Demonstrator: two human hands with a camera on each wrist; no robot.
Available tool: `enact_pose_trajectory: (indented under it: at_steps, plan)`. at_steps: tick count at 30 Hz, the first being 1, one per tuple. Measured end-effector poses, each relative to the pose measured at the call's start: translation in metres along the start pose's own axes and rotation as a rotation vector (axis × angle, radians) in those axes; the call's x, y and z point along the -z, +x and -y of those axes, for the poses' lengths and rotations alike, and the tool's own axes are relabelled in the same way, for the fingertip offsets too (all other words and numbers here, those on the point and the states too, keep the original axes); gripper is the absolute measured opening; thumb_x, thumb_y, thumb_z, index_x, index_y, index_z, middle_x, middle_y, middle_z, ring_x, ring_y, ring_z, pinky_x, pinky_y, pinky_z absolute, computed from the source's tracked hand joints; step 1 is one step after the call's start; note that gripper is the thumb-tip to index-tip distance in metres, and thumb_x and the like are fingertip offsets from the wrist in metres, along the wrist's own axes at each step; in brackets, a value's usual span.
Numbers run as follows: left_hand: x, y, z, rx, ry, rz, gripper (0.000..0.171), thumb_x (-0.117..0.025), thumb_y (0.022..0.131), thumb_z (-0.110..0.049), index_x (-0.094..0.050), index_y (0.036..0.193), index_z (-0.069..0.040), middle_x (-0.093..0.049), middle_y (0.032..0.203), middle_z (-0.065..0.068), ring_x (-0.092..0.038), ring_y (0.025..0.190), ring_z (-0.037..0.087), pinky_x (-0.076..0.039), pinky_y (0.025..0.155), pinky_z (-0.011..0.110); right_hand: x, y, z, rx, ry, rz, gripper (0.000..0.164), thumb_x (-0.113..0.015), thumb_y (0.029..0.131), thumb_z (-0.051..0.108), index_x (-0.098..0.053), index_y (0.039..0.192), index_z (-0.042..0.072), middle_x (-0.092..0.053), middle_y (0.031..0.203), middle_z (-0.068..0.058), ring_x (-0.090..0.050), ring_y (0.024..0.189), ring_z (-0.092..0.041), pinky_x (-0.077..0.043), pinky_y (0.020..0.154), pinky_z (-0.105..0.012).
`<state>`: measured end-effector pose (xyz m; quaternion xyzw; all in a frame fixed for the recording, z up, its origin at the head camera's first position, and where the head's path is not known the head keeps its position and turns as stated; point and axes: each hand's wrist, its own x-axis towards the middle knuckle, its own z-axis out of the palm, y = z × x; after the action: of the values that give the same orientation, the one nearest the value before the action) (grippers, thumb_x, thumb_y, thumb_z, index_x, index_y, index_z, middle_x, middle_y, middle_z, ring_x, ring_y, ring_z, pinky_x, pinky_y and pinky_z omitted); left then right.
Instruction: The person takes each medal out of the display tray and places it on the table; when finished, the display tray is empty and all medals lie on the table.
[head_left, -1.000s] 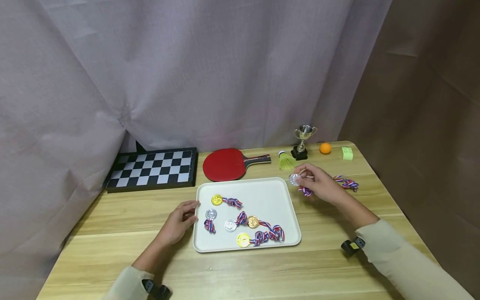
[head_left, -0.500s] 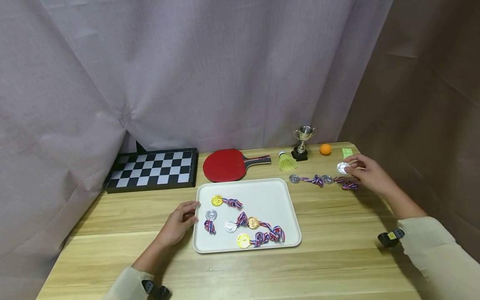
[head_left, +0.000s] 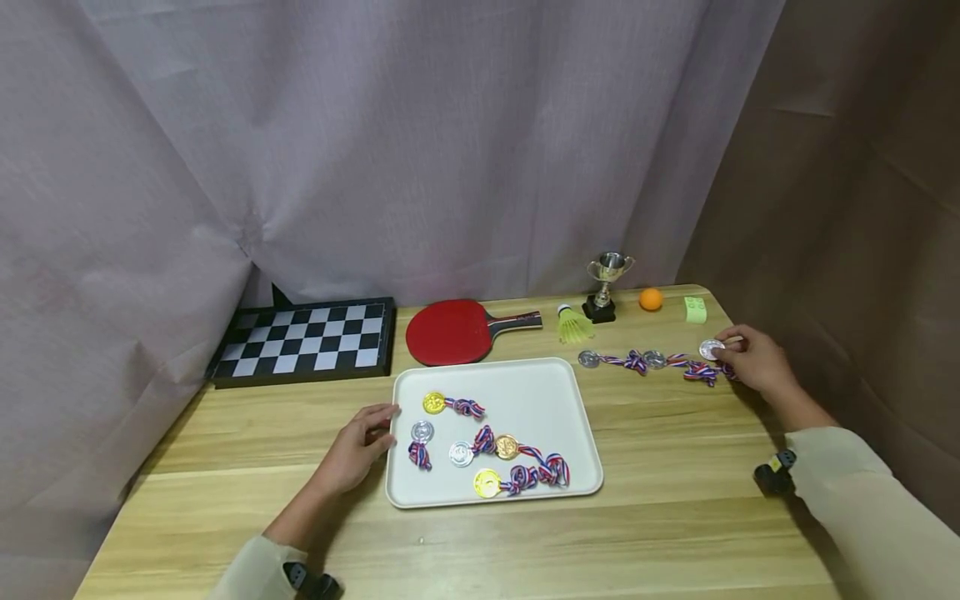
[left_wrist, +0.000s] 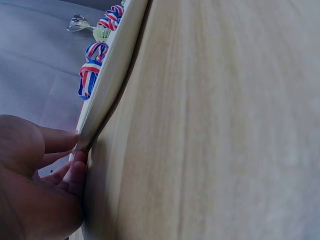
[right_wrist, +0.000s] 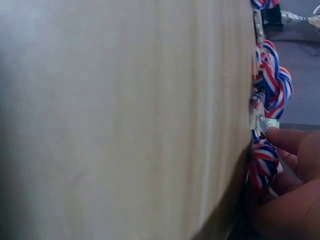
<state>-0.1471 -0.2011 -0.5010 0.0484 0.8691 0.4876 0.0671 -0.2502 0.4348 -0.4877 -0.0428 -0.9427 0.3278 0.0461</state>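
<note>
At the left end of the white tray (head_left: 495, 377), my left hand (head_left: 358, 446) pinches the rim; the left wrist view shows the thumb on top and fingers below. Toward the table's right side, my right hand (head_left: 757, 362) holds a silver medal (head_left: 711, 349) between thumb and fingers. Its knotted red, white and blue ribbon (right_wrist: 264, 162) bunches under the fingers. Two more silver medals, one at the left end (head_left: 588, 358) and one in the middle (head_left: 655, 359), lie in a row beside it. On the tray are a gold medal (head_left: 434, 402), a bronze medal (head_left: 507, 447) and several others.
Along the back stand a chessboard (head_left: 303, 337), a red table tennis paddle (head_left: 450, 332), a yellow shuttlecock (head_left: 573, 325), a small trophy cup (head_left: 606, 283), an orange ball (head_left: 650, 299) and a green block (head_left: 695, 310). A grey curtain (head_left: 450, 150) hangs behind the table.
My right hand has moved right from the row's left end, then come down at its right end with a silver medal. The left hand and the tray have stayed put.
</note>
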Motion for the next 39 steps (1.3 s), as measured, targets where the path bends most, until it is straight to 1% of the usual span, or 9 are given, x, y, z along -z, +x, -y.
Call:
enact_pose_trajectory:
  at_steps: [3, 6, 10, 20, 24, 27, 30, 33, 39]
  plan:
    - [0.000, 0.000, 0.001, -0.002, -0.001, -0.001, 0.046, -0.062, 0.098, 0.007, -0.057, 0.143, 0.002, -0.050, 0.150, 0.019, -0.059, 0.123, 0.032, -0.054, 0.104, 0.042, -0.003, 0.000, 0.001, 0.012, -0.046, -0.023, 0.029, -0.065, 0.101, 0.018, -0.060, 0.118, -0.005, -0.070, 0.106, -0.030, -0.060, 0.073, -0.014, -0.044, 0.063, -0.031]
    - [0.000, 0.000, 0.001, -0.007, -0.001, -0.003, 0.046, -0.062, 0.098, 0.007, -0.057, 0.143, 0.002, -0.050, 0.150, 0.019, -0.059, 0.123, 0.032, -0.054, 0.104, 0.043, -0.007, -0.001, 0.003, 0.017, -0.074, -0.046, 0.027, -0.065, 0.101, 0.017, -0.062, 0.116, -0.005, -0.068, 0.105, -0.029, -0.061, 0.083, -0.029, -0.041, 0.069, -0.035]
    - [-0.001, 0.000, 0.001, -0.009, 0.007, -0.004, 0.045, -0.062, 0.098, 0.007, -0.058, 0.143, 0.002, -0.050, 0.150, 0.019, -0.059, 0.123, 0.032, -0.053, 0.105, 0.045, -0.010, -0.002, 0.003, 0.035, -0.096, -0.069, 0.026, -0.064, 0.101, 0.016, -0.063, 0.114, -0.007, -0.067, 0.105, -0.029, -0.060, 0.093, -0.041, -0.041, 0.072, -0.040]
    - [-0.001, -0.001, 0.001, 0.007, 0.013, -0.011, 0.046, -0.062, 0.098, 0.007, -0.058, 0.143, 0.001, -0.051, 0.150, 0.018, -0.059, 0.123, 0.033, -0.054, 0.104, 0.044, -0.010, -0.002, 0.005, 0.065, -0.106, -0.097, 0.024, -0.065, 0.101, 0.015, -0.064, 0.112, -0.006, -0.067, 0.103, -0.029, -0.060, 0.093, -0.042, -0.042, 0.076, -0.045]
    - [-0.001, 0.000, -0.001, 0.020, 0.012, -0.007, 0.047, -0.062, 0.098, 0.006, -0.057, 0.145, 0.000, -0.050, 0.151, 0.017, -0.059, 0.123, 0.032, -0.054, 0.104, 0.043, -0.009, -0.005, 0.010, 0.064, -0.109, -0.095, 0.026, -0.064, 0.102, 0.018, -0.064, 0.114, -0.005, -0.066, 0.105, -0.030, -0.060, 0.096, -0.043, -0.044, 0.080, -0.051]
    - [-0.001, 0.000, -0.001, 0.023, 0.012, -0.006, 0.047, -0.062, 0.098, 0.005, -0.057, 0.145, 0.000, -0.049, 0.151, 0.017, -0.059, 0.124, 0.031, -0.054, 0.104, 0.042, -0.007, -0.009, 0.020, 0.068, -0.104, -0.084, 0.030, -0.063, 0.102, 0.020, -0.063, 0.118, -0.006, -0.065, 0.114, -0.033, -0.059, 0.105, -0.049, -0.045, 0.086, -0.060]
    - [-0.001, 0.000, 0.000, 0.016, 0.013, -0.005, 0.047, -0.062, 0.098, 0.006, -0.057, 0.145, 0.000, -0.049, 0.151, 0.017, -0.059, 0.124, 0.031, -0.054, 0.105, 0.042, -0.005, -0.014, 0.034, 0.084, -0.108, -0.079, 0.034, -0.062, 0.103, 0.021, -0.061, 0.123, -0.007, -0.062, 0.122, -0.034, -0.056, 0.114, -0.053, -0.043, 0.093, -0.065]
    - [-0.001, 0.000, 0.000, 0.017, 0.009, -0.006, 0.047, -0.062, 0.099, 0.006, -0.057, 0.145, 0.000, -0.049, 0.151, 0.017, -0.059, 0.124, 0.031, -0.053, 0.105, 0.042, -0.004, -0.021, 0.051, 0.125, -0.107, -0.083, 0.034, -0.062, 0.104, 0.021, -0.061, 0.125, -0.006, -0.061, 0.124, -0.034, -0.055, 0.115, -0.053, -0.043, 0.093, -0.067]
    - [-0.001, -0.001, 0.000, 0.007, -0.002, -0.006, 0.046, -0.061, 0.098, 0.007, -0.057, 0.144, 0.002, -0.050, 0.150, 0.019, -0.059, 0.123, 0.033, -0.055, 0.103, 0.042, -0.007, -0.036, 0.085, 0.217, -0.075, -0.090, 0.033, -0.064, 0.103, 0.021, -0.064, 0.125, -0.003, -0.063, 0.121, -0.030, -0.057, 0.112, -0.049, -0.045, 0.088, -0.063]
